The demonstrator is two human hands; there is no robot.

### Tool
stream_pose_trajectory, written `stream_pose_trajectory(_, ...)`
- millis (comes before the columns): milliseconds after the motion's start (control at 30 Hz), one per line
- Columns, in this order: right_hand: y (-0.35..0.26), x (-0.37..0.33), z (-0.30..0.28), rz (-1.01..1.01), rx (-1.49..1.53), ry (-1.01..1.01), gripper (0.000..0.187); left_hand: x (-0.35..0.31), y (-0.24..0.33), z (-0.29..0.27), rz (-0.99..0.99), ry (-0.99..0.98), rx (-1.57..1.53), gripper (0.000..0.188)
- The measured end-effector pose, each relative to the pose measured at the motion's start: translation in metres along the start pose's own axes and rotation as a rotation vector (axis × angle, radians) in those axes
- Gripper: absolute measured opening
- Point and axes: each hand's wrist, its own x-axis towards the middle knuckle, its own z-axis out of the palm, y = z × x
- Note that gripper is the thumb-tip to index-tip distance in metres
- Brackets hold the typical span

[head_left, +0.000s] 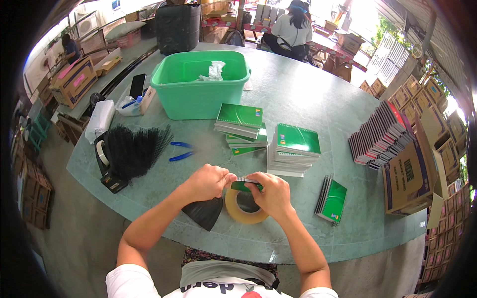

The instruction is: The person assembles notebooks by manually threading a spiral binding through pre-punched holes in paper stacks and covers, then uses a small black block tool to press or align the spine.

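Note:
Tilted up between my hands is a small green notebook [242, 186], its page edges and binding side facing upward. My right hand [274, 192] grips it, thumb in front and fingers along the top. The closed fingers of my left hand [208, 182] pinch at its left end; anything thin between those fingertips is too small to make out. Just beneath lies a roll of yellowish tape [231, 207]. Beside it, under my left wrist, is a fan-shaped black bundle [206, 214]. Blue-handled pliers [181, 151] rest farther off, left of a pile of green notebooks [240, 116].
Another notebook stack [297, 141] and a black-bound bundle [331, 199] stand to the right. Farther right are more notebooks [376, 135] and an open carton [412, 171]. A green tub [201, 94] is behind; black coils [134, 149] and a tape dispenser [110, 174] lie left.

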Motion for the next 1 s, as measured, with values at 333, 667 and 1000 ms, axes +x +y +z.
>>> stream_pose_trajectory(333, 0.004, 0.0, 0.006, -0.154, -0.149, -0.002, 0.021, 0.004, -0.024, 0.022, 0.485, 0.406, 0.065, 0.018)
stream_pose_trajectory(667, 0.002, 0.004, 0.007, -0.049, 0.029, 0.042, 0.015, -0.033, -0.039, 0.037, 0.378, 0.248, 0.53, 0.027)
stream_pose_trajectory(1000, 0.001, 0.007, 0.003, -0.028, 0.039, -0.097, 0.019, -0.048, -0.104, 0.053, 0.033, 0.159, 0.094, 0.048)
